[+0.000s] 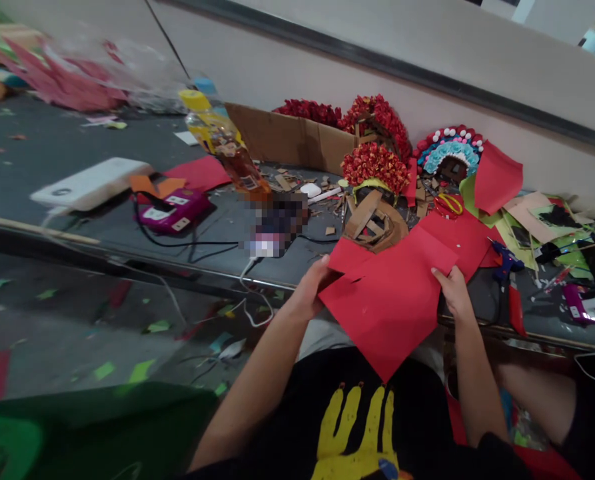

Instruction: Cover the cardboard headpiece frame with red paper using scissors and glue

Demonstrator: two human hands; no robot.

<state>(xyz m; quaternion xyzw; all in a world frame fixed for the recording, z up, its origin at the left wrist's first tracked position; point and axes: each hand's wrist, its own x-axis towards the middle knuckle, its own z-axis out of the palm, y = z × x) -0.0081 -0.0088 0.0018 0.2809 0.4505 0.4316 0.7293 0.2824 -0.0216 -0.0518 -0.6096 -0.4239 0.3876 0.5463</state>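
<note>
A large sheet of red paper (384, 313) with a cut in its upper left part is held above my lap, overlapping the table's front edge. My left hand (313, 288) grips its left corner, most of the fingers hidden under the sheet. On the other side my right hand (452, 288) pinches the right edge with the thumb on top. Just beyond the sheet lies a ring of brown cardboard strips (374, 223). More red paper (464, 233) lies on the table behind my right hand, with yellow-handled scissors (448, 205) at its far side.
Red flower-covered pieces (376, 167) and a blue, white and red arch (450, 155) stand by the wall. A tilted drink bottle (227, 150), purple power strip (174, 212) and white power bank (91, 184) are at left. A blue glue gun (504, 261) lies at right.
</note>
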